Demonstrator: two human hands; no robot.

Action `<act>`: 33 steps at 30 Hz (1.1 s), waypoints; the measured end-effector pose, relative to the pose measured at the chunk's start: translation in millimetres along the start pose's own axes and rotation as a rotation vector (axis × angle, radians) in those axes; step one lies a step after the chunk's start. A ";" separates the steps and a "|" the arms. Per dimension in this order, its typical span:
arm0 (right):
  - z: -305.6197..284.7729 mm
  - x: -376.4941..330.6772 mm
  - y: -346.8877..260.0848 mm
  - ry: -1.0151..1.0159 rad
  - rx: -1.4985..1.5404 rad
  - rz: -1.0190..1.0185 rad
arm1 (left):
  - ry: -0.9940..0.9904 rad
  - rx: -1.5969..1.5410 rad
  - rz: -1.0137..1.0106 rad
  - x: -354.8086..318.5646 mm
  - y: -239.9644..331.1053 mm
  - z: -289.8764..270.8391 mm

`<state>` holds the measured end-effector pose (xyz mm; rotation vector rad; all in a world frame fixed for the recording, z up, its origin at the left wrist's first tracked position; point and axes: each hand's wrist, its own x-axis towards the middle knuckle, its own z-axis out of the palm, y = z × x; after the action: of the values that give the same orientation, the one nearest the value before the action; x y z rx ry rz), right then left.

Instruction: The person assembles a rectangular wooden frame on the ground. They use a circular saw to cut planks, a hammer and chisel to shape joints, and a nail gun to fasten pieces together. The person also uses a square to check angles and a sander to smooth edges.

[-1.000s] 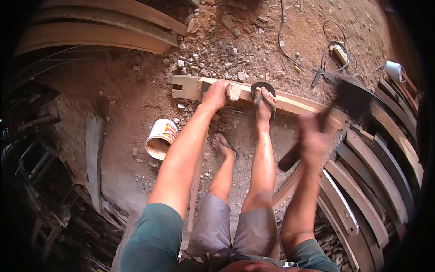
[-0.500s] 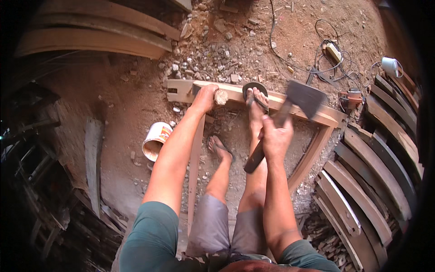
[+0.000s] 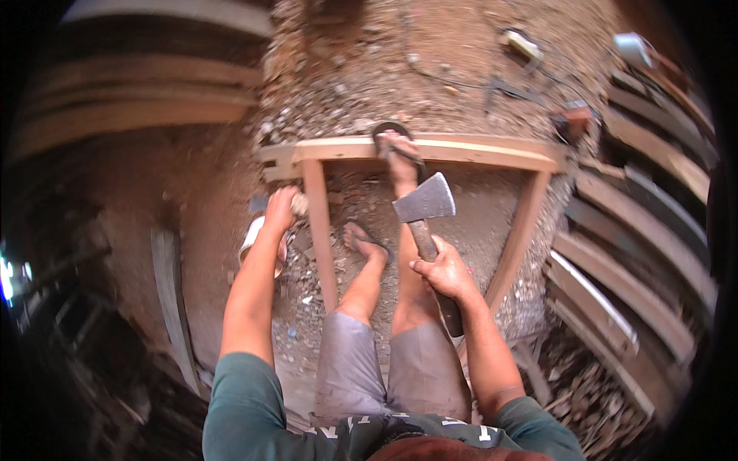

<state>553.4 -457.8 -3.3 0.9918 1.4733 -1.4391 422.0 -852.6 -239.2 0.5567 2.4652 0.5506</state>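
One axe was in view, and one wooden frame lay on the ground. Two hands showed: left hand, right hand. Two feet were visible. One white bucket stood near left.

The right hand is closed around the wooden handle of an axe, whose grey head is raised over the right shin, blade edge to the far side. The left hand reaches out to the left and grips a small pale piece of wood just beside the left leg of a wooden frame lying on gravelly dirt. A sandalled foot rests on the frame's far rail, and a white bucket sits under the left wrist
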 end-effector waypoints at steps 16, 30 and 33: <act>-252.2 -258.7 227.1 0.678 0.333 0.125 | -0.202 -0.183 0.464 8.2 464.1 -2.2; -484.5 -227.6 371.4 0.536 0.520 0.226 | -0.403 -0.242 0.640 155.2 836.2 217.6; -520.6 -214.4 391.9 0.503 0.568 0.233 | -0.300 -0.307 0.679 195.6 865.9 272.9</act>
<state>976.9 77.7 62.9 1.9222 1.2317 -1.5326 664.2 34.1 -106.7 1.2494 1.8255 0.9995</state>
